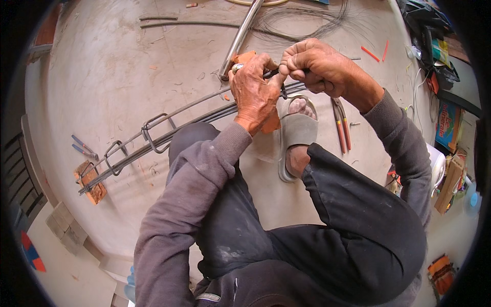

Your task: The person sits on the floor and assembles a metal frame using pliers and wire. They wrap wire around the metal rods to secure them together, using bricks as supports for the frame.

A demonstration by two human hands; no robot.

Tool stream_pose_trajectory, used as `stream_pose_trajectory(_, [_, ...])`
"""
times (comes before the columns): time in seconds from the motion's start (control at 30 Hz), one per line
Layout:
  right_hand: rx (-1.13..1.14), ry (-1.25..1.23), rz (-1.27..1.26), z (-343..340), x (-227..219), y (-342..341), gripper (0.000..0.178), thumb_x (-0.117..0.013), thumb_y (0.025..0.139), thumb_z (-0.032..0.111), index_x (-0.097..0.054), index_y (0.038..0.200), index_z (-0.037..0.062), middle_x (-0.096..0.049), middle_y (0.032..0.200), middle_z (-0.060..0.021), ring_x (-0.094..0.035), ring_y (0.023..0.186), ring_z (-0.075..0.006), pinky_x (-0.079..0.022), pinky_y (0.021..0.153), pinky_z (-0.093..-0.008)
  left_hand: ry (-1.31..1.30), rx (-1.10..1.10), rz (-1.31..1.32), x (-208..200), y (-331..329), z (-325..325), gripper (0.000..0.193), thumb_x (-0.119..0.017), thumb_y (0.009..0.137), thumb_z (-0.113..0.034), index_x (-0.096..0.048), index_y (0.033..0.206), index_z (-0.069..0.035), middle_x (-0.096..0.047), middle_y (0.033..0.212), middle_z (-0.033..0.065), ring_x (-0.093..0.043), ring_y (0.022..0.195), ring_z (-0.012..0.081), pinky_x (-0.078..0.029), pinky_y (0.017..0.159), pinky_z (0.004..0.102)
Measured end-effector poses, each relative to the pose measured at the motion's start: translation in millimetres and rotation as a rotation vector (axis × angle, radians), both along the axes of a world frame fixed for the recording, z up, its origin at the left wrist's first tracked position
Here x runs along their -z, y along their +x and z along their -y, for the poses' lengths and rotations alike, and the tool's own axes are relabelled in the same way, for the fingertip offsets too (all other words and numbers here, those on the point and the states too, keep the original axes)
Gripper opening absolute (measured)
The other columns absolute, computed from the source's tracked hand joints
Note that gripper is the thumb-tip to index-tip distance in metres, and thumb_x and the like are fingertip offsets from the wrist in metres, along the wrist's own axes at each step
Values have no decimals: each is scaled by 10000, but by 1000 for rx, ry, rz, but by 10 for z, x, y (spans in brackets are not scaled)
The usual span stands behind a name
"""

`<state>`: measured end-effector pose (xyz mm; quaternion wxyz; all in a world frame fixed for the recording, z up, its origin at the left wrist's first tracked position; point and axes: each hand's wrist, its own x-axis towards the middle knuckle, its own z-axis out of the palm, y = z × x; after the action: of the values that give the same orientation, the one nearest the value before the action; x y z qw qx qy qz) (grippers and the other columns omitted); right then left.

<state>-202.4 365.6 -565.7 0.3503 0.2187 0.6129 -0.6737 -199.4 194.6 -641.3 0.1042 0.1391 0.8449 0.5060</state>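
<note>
A rebar bundle point(153, 135) lay across the floor point(112, 66), its left end on a brick point(92, 187). Pliers point(341, 125) lay right of the sandalled foot point(298, 135); a wire coil point(307, 23) lay behind.

**Both hands drawn together above the knees**

We sit folded low, our knees in dark trousers spread wide and our forearms in grey sleeves coming up from the lower edge to meet near the middle. Our left hand point(254, 89) shows its back to us, wrist bent slightly, fingers curled down and closed, a ring on one finger. Our right hand point(313, 66) lies just beside it, nearly touching, its fingers bunched and thumb pressed against them in a tight pinch. The right elbow juts out to the side, the sleeve bending sharply; the left arm runs straighter along the thigh. One sandalled foot shows between our knees.
</note>
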Motion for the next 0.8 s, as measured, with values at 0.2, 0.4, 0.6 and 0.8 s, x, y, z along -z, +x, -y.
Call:
stream_pose_trajectory(0.2, [261,-331,38,44,76,29,155,-476,953,71,-577,863,-5,-548,680,-2,-376,427,25,-278,321,-147,6,-14,-129,80,-50,-5,506,-756,781,-512,-597,759,-33,-586,683,87,-595,660,227,-461,619,383])
stream_pose_trajectory(0.4, [311,-443,61,13,83,95,176,-484,963,112,-587,884,-8,-575,734,-22,-390,456,21,-315,348,-154,53,75,-285,79,-103,-12,464,-695,854,-465,-578,750,-28,-565,690,115,-563,672,299,-448,639,397])
stream_pose_trajectory(0.6, [322,-504,52,-29,134,147,212,-514,965,151,-615,952,-35,-612,740,-36,-406,457,11,-326,356,-159,12,138,-334,74,-113,-23,334,-667,887,-343,-591,795,-31,-570,711,137,-564,680,326,-448,643,411])
stream_pose_trajectory(0.8, [242,-458,-52,-33,156,155,274,-508,982,198,-627,1005,-48,-634,762,-46,-410,463,4,-316,373,-151,64,110,-300,72,-125,-13,248,-668,866,-242,-586,792,-21,-578,723,153,-580,686,344,-454,632,416])
